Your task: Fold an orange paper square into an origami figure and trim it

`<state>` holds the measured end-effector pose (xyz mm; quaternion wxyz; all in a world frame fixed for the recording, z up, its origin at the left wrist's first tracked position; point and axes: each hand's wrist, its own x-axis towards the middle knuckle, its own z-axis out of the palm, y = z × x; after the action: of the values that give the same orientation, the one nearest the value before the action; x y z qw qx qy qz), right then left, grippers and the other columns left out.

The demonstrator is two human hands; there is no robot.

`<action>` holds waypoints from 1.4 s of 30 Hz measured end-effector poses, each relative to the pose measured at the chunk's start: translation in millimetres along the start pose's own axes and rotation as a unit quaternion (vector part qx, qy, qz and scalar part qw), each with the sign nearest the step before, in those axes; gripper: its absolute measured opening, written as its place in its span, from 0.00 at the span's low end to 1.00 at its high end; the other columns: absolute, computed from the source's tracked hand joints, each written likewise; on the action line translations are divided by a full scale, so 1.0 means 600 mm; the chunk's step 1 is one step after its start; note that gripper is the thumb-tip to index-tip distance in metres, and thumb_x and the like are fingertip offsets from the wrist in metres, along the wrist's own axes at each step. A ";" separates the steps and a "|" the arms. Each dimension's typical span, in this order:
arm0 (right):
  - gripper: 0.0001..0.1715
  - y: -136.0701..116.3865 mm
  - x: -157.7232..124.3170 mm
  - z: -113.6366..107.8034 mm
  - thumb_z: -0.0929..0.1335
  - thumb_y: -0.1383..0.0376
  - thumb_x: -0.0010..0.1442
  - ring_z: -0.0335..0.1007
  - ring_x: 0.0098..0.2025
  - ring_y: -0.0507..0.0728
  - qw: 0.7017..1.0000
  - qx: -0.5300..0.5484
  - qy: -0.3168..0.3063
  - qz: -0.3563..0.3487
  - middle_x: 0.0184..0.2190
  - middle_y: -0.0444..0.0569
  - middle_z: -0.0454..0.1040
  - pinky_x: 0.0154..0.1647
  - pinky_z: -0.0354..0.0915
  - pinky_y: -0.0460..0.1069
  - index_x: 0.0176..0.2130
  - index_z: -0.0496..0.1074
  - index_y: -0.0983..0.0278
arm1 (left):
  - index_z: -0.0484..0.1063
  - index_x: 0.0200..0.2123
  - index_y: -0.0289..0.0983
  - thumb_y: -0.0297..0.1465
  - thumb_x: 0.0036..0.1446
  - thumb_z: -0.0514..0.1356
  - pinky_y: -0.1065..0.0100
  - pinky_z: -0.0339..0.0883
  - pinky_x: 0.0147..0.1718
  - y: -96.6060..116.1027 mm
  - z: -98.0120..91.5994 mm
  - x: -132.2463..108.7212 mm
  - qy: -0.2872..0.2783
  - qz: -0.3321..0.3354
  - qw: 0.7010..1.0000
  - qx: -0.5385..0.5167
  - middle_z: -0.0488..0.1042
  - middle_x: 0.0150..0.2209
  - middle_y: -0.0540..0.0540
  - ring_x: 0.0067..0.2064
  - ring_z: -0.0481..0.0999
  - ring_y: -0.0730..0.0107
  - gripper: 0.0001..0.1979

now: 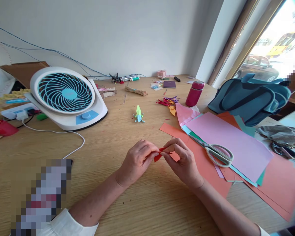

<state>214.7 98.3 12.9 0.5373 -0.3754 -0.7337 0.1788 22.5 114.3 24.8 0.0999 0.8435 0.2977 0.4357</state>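
Between my two hands, above the wooden table (105, 193), is a small folded piece of red paper (158, 157). My left hand (140, 157) pinches its left side between thumb and fingers. Thumb and forefinger of my right hand (180, 159) close on its right side, so much of the paper is hidden. Farther back stands a small folded paper figure (138, 114) in yellow-green and light blue. To the right of my right hand, scissors (218, 154) with pale handles lie on a stack of coloured paper sheets (236, 141).
A white and blue fan (68, 95) stands at left, its cable running to a blurred-out object (41, 200). At right are a red bottle (195, 94) and a blue bag (245, 96). Folded paper pieces (167, 102) and a bundle of thin sticks (136, 91) lie farther back.
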 end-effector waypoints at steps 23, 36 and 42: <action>0.06 0.005 0.004 -0.007 0.70 0.70 0.63 0.73 0.37 0.54 1.000 0.016 -0.022 -0.015 0.36 0.47 0.75 0.39 0.69 0.50 0.35 0.70 0.60 | 0.70 0.35 0.38 0.24 0.64 0.58 0.69 0.66 0.39 -0.001 -0.007 0.009 -0.024 -0.050 0.998 -0.038 0.74 0.35 0.48 0.38 0.72 0.69 0.05; 0.07 0.009 0.000 -0.007 0.70 0.64 0.64 0.72 0.37 0.55 0.988 0.130 -0.016 0.081 0.35 0.47 0.75 0.40 0.68 0.51 0.32 0.70 0.60 | 0.68 0.30 0.37 0.25 0.62 0.62 0.72 0.67 0.36 -0.007 -0.005 0.006 0.003 -0.107 0.989 -0.097 0.75 0.33 0.49 0.35 0.75 0.73 0.07; 0.10 0.005 0.006 -0.010 0.70 0.56 0.65 0.73 0.34 0.54 0.949 0.251 -0.034 0.186 0.32 0.46 0.74 0.36 0.70 0.49 0.37 0.73 0.61 | 0.70 0.31 0.36 0.30 0.63 0.63 0.71 0.66 0.35 -0.007 -0.011 0.006 -0.025 -0.054 0.995 -0.083 0.74 0.33 0.48 0.35 0.73 0.73 0.07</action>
<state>221.0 102.0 15.2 0.5462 -0.3514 -0.6004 0.4666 16.8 119.3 29.2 0.2001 0.8257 0.3034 0.4315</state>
